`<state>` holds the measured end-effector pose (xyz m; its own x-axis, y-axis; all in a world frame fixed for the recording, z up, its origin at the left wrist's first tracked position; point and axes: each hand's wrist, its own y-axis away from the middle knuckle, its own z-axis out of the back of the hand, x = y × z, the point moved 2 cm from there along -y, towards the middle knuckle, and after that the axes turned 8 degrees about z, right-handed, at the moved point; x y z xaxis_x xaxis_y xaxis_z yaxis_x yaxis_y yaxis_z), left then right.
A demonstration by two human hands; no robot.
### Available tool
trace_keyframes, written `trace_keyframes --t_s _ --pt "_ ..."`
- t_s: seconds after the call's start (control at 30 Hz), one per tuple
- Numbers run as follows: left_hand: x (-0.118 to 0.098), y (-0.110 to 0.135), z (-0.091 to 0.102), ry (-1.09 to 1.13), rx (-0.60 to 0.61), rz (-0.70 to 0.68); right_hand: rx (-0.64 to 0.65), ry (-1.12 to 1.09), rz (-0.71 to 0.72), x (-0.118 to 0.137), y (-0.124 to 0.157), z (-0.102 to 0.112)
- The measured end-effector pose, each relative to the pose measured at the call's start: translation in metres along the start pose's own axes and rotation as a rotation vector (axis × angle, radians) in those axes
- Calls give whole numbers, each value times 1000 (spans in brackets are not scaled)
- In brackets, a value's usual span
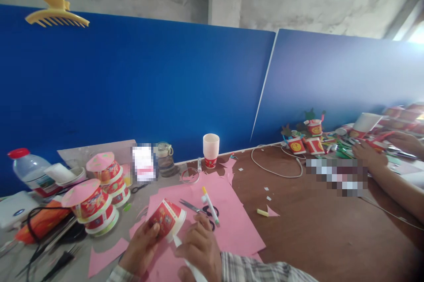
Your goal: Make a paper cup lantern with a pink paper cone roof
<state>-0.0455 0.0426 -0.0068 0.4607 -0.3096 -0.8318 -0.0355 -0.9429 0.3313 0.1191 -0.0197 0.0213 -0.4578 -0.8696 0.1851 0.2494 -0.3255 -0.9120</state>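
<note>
My left hand point(144, 246) is closed around a red printed paper cup point(168, 218), which is tilted with its white rim toward the right. Close beside the rim, the curled fingers of my right hand point(200, 249) grip a white strip point(178, 241), partly hidden by the hand. Whether the strip touches the cup, I cannot tell. Under both hands lie sheets of pink paper point(236, 224). Scissors point(194, 207) with dark handles rest on the paper just beyond my right hand, and a white marker pen point(211, 204) with a yellow end lies across them.
Stacked cup models with pink cone tops point(88, 198) stand on the left near a plastic bottle point(33, 171). A stack of paper cups point(211, 151) stands by the blue partition point(149, 83). At right, a co-worker's hands point(371, 156) work among cups. A cable point(278, 175) loops across the table.
</note>
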Motion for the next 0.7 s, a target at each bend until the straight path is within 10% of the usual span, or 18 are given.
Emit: trace_keyframes --t_s 0.27,0.7 --pt "-1 1 -3 14 -1 -6 43 -15 -154 -12 2 5" --pt "0 -1 -1 38 19 -34 15 2 -26 -1 0 -1"
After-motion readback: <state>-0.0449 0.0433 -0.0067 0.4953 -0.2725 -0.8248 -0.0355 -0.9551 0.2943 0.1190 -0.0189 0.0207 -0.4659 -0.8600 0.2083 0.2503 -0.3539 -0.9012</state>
